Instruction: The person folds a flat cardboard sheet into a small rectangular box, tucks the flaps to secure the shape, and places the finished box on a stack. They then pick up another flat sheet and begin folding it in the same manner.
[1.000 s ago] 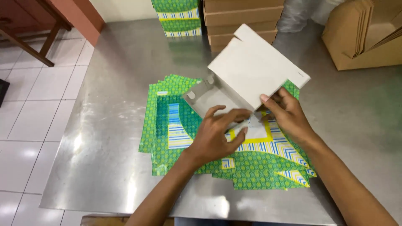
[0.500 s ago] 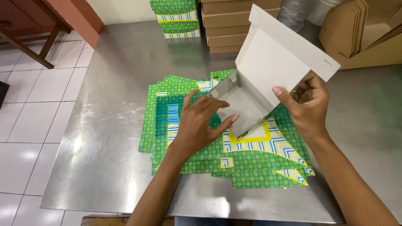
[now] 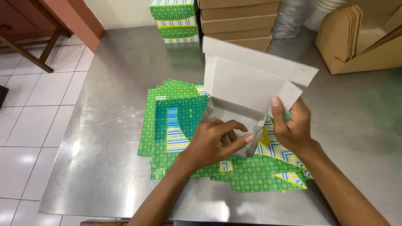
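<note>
- The person has a half-folded carton [image 3: 251,90] standing over the flat green blanks [image 3: 176,121], grey inside facing up.
- Left hand [image 3: 209,144] pinches its bottom flap at 6 o'clock.
- Right hand [image 3: 293,127] grips the 3 o'clock wall, thumb pressed flat, probably bracing it.

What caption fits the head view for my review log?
Both hands, left hand and right hand, fold a grey cardboard box over green patterned flat blanks on a steel table.
</note>
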